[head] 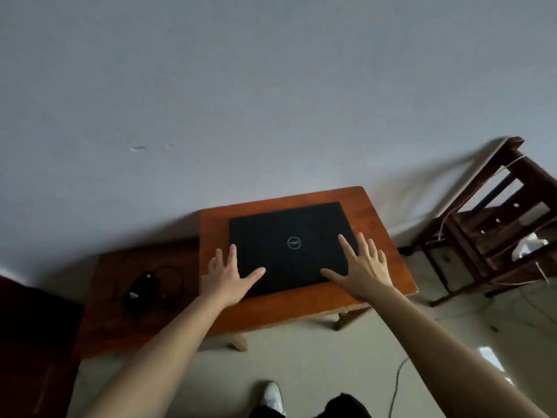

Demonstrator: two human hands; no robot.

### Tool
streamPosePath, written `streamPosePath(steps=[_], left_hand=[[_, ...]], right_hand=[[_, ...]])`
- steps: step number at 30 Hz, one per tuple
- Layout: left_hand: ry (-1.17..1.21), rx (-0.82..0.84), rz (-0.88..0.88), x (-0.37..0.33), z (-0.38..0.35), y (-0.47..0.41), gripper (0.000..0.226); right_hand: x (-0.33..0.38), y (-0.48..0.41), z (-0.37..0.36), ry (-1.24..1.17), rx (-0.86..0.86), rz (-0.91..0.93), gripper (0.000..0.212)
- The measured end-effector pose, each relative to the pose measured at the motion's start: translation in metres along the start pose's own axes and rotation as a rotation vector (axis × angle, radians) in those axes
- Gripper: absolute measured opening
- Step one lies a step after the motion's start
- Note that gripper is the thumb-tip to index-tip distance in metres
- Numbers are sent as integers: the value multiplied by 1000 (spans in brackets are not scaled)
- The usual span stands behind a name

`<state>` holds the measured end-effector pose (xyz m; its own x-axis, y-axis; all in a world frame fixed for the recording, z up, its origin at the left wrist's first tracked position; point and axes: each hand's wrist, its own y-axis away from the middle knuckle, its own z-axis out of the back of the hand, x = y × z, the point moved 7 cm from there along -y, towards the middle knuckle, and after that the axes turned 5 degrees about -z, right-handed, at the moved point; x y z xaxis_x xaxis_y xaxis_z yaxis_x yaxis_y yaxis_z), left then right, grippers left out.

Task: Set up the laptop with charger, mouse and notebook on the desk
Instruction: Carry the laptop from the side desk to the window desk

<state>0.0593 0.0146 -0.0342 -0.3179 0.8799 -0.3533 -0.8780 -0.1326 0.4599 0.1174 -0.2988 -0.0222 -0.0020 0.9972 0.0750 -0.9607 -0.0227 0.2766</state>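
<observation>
Both hands flat out over a closed laptop

The laptop (289,248) lies lid down, logo up, in the middle of the little orange desk (376,218). The left hand (226,276) is at its near left corner, thumb lying over the lid. The right hand (358,270) covers the near right corner. Fingers on both are straight and spread, gripping nothing (can't tell if they're pressing the lid or just above it). Left of the laptop, on a darker, lower table (105,321), there's what looks like a mouse (141,285) with a looped cable (174,276), too murky to say more. Right of the laptop, well off the desk, a dark wooden chair (497,218) stands against the wall. Below it, a white shoe (272,396) on the floor.
</observation>
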Motion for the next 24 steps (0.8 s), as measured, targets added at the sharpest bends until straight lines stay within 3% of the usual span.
streamPosePath(steps=[6, 13, 17, 24], left_hand=[[176, 101, 174, 17, -31, -60, 121], [540, -79, 491, 19, -47, -107, 140], [446, -210, 671, 11, -48, -131, 135], [447, -255, 715, 20, -55, -140, 135]], right_hand=[[-16, -62, -40, -56, 156, -101, 110], [-27, -140, -65, -287, 281, -303, 139], [-32, -166, -68, -383, 227, -437, 141], [-41, -180, -73, -478, 322, -543, 140]])
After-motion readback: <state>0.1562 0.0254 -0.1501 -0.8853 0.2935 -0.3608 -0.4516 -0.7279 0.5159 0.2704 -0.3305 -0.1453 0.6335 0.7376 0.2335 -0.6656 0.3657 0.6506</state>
